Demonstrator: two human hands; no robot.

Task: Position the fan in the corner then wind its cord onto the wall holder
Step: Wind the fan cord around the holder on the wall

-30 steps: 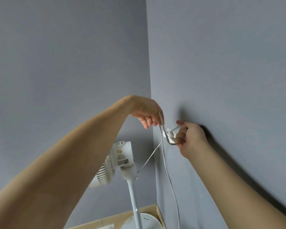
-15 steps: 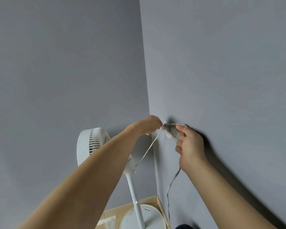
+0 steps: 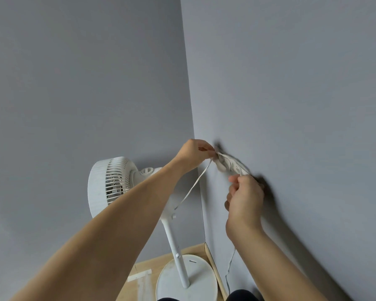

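Your fan (image 3: 117, 183) stands upright in the corner, its round base (image 3: 187, 279) on the floor just beside the right-hand wall (image 3: 291, 83). On that evidence the positioning step is judged complete, and placing the fan close keeps the run of cord (image 3: 193, 183) from the fan's neck up to the holder short.

Your left hand (image 3: 193, 155) is at the wall holder (image 3: 223, 164), fingers curled and pinching the cord where it meets the wound bundle. That grip is judged to be there to anchor the turns so they do not slip off while the next one goes on.

Your right hand (image 3: 244, 198) sits just below and to the right of the holder, fingers curled round the free length. It is blurred, so the exact finger placement cannot be confirmed. The tail of the cord (image 3: 230, 266) hangs slack from under that hand down along the wall towards the floor.

The holder itself is largely covered by windings and motion blur; its shape cannot be stated.

Assessment: winding is well advanced, with some cord outstanding. Risk noted: releasing the left-hand pinch too early may let the loops loosen.
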